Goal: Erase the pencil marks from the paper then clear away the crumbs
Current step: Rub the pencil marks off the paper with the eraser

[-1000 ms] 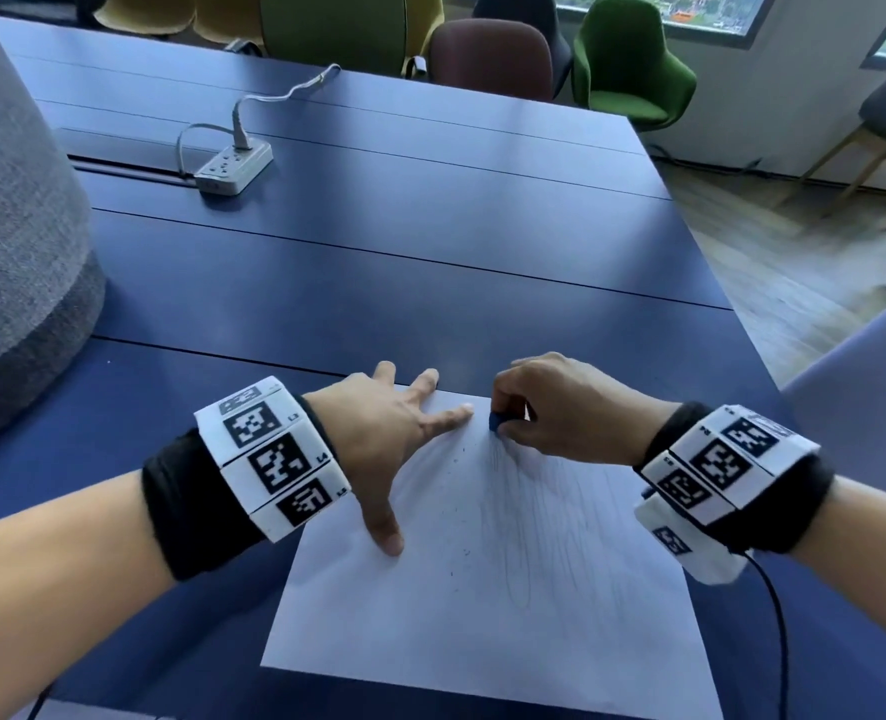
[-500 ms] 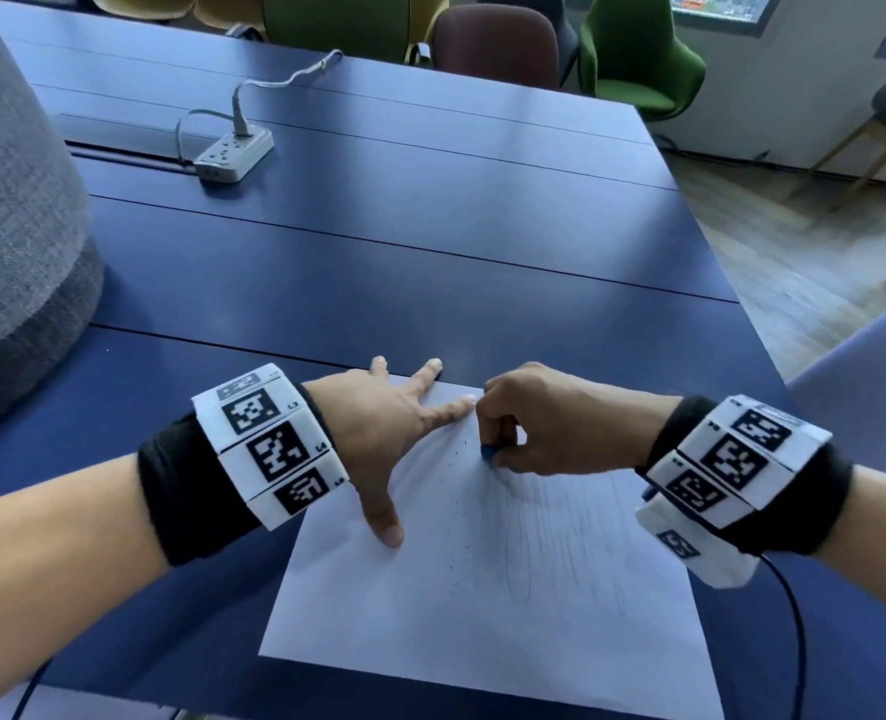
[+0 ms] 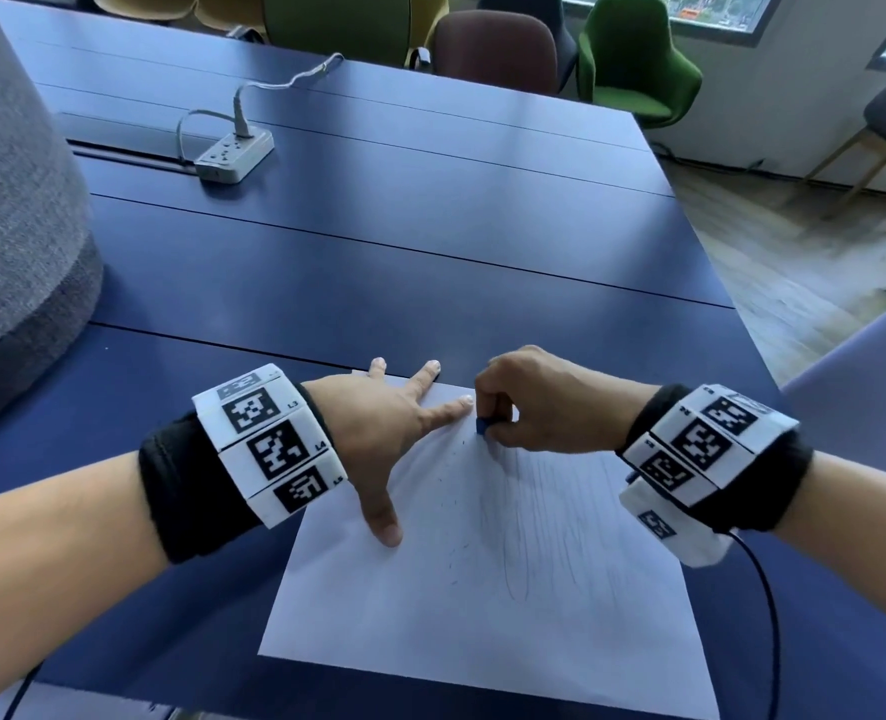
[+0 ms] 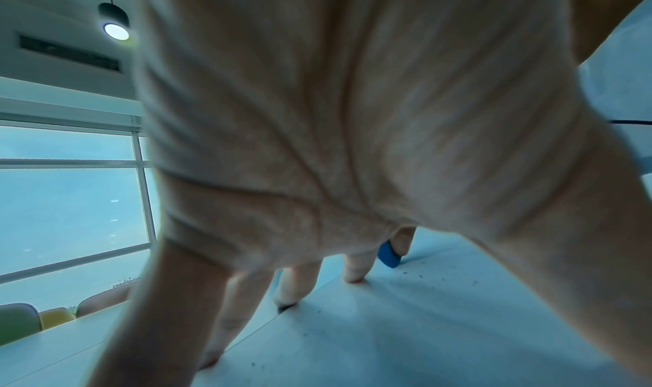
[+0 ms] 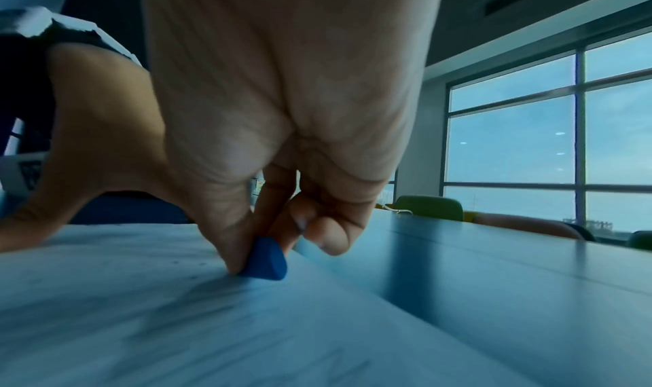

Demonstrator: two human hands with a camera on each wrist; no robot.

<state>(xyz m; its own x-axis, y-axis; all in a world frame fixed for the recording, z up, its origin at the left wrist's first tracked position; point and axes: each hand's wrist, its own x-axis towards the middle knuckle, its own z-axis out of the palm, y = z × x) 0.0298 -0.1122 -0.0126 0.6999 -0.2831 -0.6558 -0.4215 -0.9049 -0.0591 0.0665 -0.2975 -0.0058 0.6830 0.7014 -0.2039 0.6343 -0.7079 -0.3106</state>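
A white sheet of paper [image 3: 482, 605] lies on the dark blue table [image 3: 378, 272] near its front edge, with faint pencil strokes [image 3: 550, 527] across its right half and dark eraser crumbs [image 3: 454, 558] scattered left of them. My left hand [image 3: 394, 428] presses flat on the paper's far left corner, fingers spread and straight. My right hand [image 3: 534, 407] pinches a small blue eraser [image 3: 482, 425] between thumb and fingers, its tip on the paper near the far edge. The right wrist view shows the eraser [image 5: 266, 259] touching the sheet. From the left wrist camera the eraser [image 4: 388, 253] is visible beyond my fingers.
A white power strip [image 3: 233, 153] with its cable lies at the far left of the table. A grey upholstered shape [image 3: 10, 210] rises at the left. Green, maroon and yellow chairs [image 3: 633, 59] line the far side. The table's right edge drops to a wooden floor [image 3: 794, 262].
My right hand with the eraser has moved a little left and nearer along the paper's far edge, close to my left index finger. The left hand has stayed pressed on the corner.
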